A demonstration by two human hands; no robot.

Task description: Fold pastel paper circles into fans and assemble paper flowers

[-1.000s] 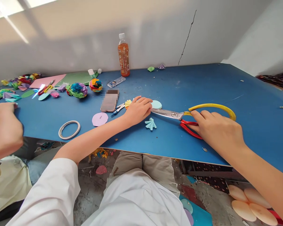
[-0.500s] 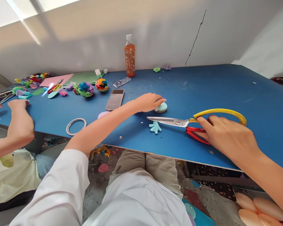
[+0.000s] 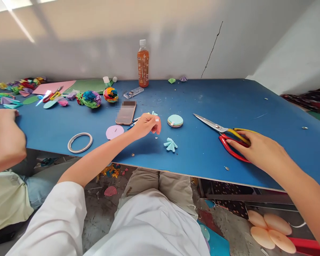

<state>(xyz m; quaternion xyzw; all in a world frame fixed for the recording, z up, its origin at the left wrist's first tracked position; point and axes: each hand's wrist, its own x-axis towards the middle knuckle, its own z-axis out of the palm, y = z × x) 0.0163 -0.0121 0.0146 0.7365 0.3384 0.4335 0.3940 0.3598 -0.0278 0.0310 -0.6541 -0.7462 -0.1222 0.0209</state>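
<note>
Red-and-yellow scissors (image 3: 230, 137) under right hand (image 3: 258, 151), blades shut, flat on blue table (image 3: 269, 106).
Right fingers spread loosely over the handles, not clamped. Left hand (image 3: 146, 125) hovering, fingers curled together; paper fan (image 3: 170, 144) just beyond fingertips, disc stack (image 3: 175, 120) near.

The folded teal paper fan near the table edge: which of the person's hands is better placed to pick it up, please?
Probably the left hand: it hovers just beside the fan, while the right hand rests on the scissors, farther off.
</note>
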